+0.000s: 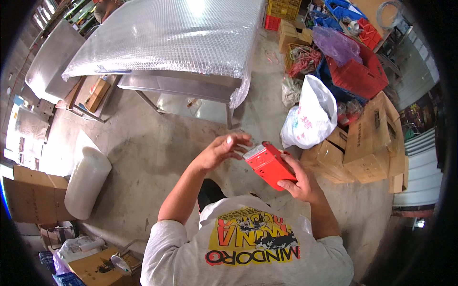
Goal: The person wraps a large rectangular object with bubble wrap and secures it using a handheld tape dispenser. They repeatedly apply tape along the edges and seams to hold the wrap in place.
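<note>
A: Clock face on the view, 12 at top. Containers first?
B: Red crate (362, 78), 2 o'clock; purple plastic bag (336, 45) bunched in and over it. Yellow crate (287, 59), between 1 and 2, holds a reddish tangle (304, 59) of stringy material. White plastic bag (307, 114), just past 2, bulging. Cardboard carton (367, 152), 3 o'clock; another, the brown carton (36, 198), between 8 and 9.
A: Hidden or unclear?
B: White bag's contents: not visible. Inside of the red case (272, 167): cannot tell. Second person (106, 12), between 10 and 11, cut off at the top edge.
A: Where is the case exactly?
B: Near centre, toward 4, held off the floor (171, 157); pale end toward 10 to 11.
A: Hands?
B: Right hand (301, 180) grips the case, thumb nearest the viewer; forearm slants from 4 toward 11. Left hand (223, 150) holds nothing visible: fingers loosely curved and spread, aimed toward 2 beside the pale end. Contact: cannot tell. Left forearm rises from between 7 and 8.
</note>
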`<state>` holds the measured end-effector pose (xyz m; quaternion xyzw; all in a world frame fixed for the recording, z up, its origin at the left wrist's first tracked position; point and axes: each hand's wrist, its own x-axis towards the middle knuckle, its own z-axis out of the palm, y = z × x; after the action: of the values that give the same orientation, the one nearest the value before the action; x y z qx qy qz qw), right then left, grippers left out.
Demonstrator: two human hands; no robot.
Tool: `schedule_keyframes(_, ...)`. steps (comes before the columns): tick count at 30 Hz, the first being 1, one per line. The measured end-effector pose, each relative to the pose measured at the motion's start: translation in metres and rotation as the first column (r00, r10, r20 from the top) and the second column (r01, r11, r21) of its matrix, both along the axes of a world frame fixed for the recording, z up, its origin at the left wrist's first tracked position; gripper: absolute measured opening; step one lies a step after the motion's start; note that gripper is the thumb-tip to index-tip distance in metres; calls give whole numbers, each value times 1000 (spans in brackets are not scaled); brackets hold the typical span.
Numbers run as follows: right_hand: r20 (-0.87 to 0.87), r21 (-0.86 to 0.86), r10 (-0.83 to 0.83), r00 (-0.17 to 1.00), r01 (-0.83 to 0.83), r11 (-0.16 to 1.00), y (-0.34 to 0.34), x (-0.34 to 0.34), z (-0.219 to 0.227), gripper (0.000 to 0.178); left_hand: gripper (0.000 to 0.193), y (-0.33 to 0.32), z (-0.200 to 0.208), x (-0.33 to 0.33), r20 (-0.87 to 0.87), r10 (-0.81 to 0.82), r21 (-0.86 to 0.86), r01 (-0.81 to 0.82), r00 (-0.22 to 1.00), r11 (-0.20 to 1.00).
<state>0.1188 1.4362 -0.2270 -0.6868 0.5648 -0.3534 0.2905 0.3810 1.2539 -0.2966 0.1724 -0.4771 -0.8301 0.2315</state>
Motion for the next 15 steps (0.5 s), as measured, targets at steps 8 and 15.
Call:
schedule_keyframes(8, -279, -104, 192, 941, -229, 968, -8, 40, 9, 70, 44, -12, -7, 20, -37, -270, 47, 272, 962, 961)
schedule_keyframes(15, -303, -6, 81, 950, -86, 996, -36, 119, 5, 71, 17, -72, -23, 65, -82, -410, 70, 416, 908, 907)
